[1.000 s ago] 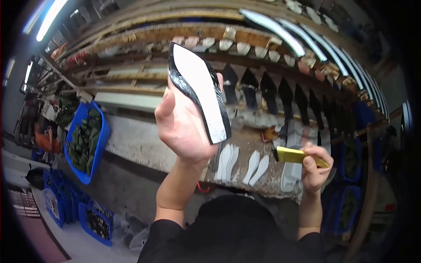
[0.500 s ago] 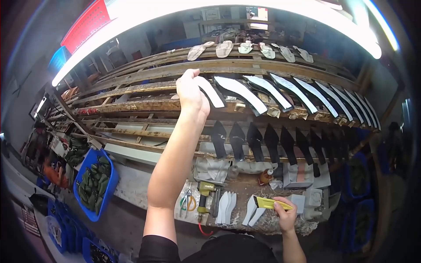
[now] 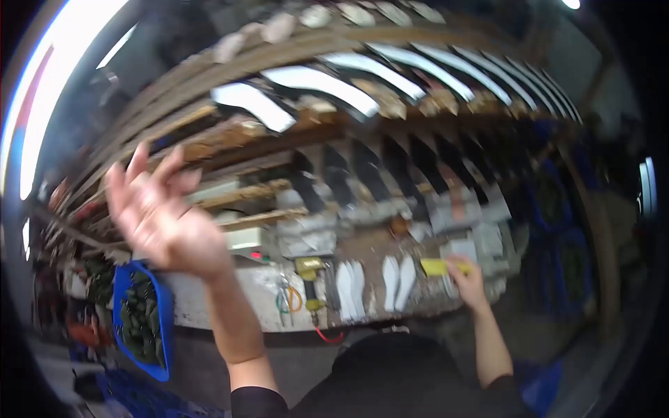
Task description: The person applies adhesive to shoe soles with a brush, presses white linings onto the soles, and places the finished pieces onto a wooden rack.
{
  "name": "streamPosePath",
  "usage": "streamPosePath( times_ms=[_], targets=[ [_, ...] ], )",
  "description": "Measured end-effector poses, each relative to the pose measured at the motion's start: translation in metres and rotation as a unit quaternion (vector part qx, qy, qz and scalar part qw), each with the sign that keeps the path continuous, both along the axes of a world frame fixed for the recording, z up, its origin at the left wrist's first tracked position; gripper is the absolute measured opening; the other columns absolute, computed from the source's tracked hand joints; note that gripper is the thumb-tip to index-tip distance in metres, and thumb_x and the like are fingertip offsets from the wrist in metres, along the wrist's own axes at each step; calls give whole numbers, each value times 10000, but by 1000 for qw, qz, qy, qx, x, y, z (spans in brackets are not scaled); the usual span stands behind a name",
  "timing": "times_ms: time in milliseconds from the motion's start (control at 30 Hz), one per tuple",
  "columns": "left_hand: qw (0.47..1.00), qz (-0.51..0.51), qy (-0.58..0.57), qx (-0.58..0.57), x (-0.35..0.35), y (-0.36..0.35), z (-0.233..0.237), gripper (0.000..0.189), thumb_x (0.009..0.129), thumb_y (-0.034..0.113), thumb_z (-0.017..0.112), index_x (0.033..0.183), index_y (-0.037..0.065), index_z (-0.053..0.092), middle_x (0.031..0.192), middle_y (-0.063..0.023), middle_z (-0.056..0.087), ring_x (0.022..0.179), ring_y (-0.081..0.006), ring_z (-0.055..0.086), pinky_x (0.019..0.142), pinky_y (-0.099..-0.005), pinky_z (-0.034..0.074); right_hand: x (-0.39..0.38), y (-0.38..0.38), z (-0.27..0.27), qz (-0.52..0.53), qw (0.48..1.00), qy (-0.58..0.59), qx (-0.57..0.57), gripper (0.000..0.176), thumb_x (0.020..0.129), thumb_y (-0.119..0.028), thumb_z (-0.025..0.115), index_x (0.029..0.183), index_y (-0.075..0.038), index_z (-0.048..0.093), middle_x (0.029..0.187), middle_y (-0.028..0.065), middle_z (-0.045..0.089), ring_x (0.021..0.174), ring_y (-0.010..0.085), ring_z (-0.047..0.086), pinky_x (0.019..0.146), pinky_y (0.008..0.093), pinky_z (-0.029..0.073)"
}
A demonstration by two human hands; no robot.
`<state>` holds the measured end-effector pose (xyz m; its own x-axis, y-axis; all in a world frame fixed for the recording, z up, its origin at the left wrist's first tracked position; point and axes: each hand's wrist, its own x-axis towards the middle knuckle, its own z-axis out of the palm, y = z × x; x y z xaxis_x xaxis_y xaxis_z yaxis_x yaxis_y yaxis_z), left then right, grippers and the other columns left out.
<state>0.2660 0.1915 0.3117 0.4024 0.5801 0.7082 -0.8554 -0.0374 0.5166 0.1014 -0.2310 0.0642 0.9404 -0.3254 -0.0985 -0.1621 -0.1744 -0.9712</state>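
Note:
My left hand (image 3: 164, 216) is raised in front of the wooden rack, fingers spread and blurred, holding nothing. Up and to its right, the leftmost white curved piece (image 3: 254, 106) lies on the rack rail in a row of similar white pieces with dark edges. My right hand (image 3: 468, 280) grips a yellow flat tool (image 3: 434, 267) over the right part of the worktable. Left of the tool, two white curved pieces (image 3: 398, 282) lie side by side on the table, and a small stack of white pieces (image 3: 350, 289) lies farther left.
A green and black heat gun (image 3: 311, 282) and orange-handled scissors (image 3: 294, 299) lie on the worktable (image 3: 244, 299). Dark pieces (image 3: 366, 167) hang from a lower rail. A blue basket (image 3: 164, 341) of dark green items stands at the left. Pale pieces (image 3: 317, 16) line the top rail.
My left hand has let go of the leftmost white piece and moved left and down, its fingers now spread. The view has shifted. My right hand still holds the yellow tool, farther from the two table pieces.

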Motion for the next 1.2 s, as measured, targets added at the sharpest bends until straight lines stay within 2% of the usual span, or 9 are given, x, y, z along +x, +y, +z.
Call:
streamPosePath(
  times_ms=[67,233,400,467,567,633,900,1133,1200],
  targets=[
    [996,63,66,-17,-27,5,-52,265,1112,134,508,1335,6,572,889,-35,655,474,-31,357,427,-189,292,-24,-39,-19,-19,985,64,-158,214,914,-88,700,1118,-29,724,783,80,690,675,171,599,639,285,501],
    [885,-112,444,-84,-104,7,-277,145,1106,176,535,1124,53,610,722,50,508,474,1,330,402,-159,240,-65,-119,-67,-19,938,179,-295,145,874,-127,750,926,-1,797,861,95,768,671,212,656,685,324,531],
    [753,-327,517,-245,-174,-53,-320,199,1112,249,530,1091,76,626,611,80,393,464,-21,342,397,-183,274,-65,-171,-140,-5,921,257,-294,220,848,-168,788,968,17,783,830,112,754,666,240,658,697,342,540],
    [614,-567,386,-390,-164,-72,-325,234,1109,234,514,1191,49,630,702,16,562,559,-71,510,491,-212,417,-57,-177,-163,-19,904,310,-293,260,832,-199,803,971,19,778,808,121,743,672,257,656,705,365,540],
    [561,-555,397,-469,-140,-117,-278,410,1093,255,491,1380,-27,572,1243,-213,680,1154,-290,642,901,-372,542,-44,-183,-178,57,868,334,-364,329,842,-293,804,931,22,768,781,145,732,654,288,657,673,406,536],
    [521,-563,398,-503,-128,-138,-269,506,1089,355,485,1388,-46,565,1281,-222,669,1199,-334,627,994,-434,519,-30,-174,-154,101,838,340,-414,332,835,-304,806,893,21,767,757,175,724,650,316,663,669,412,538],
    [472,-635,368,-488,-120,-270,-266,625,1103,436,356,1456,-47,535,1437,-257,607,1371,-367,554,1166,-489,413,-29,-50,19,63,974,-127,-174,527,898,-119,752,1378,29,593,1363,207,643,1195,354,645,1033,421,524],
    [788,-473,384,-86,-135,-413,-234,725,1114,576,249,1644,83,283,1658,-178,366,1473,-322,429,1230,-467,330,29,-46,14,83,949,-300,-54,764,1088,-585,355,1525,35,455,1662,216,347,1548,352,327,1273,517,240],
    [775,-473,406,-106,-131,-425,-235,714,1115,562,274,1643,82,280,1648,-181,374,1476,-318,423,1226,-466,331,31,-65,1,86,950,-296,-58,723,1092,-546,380,1521,31,463,1656,207,365,1541,349,343,1265,510,262]
  ],
)
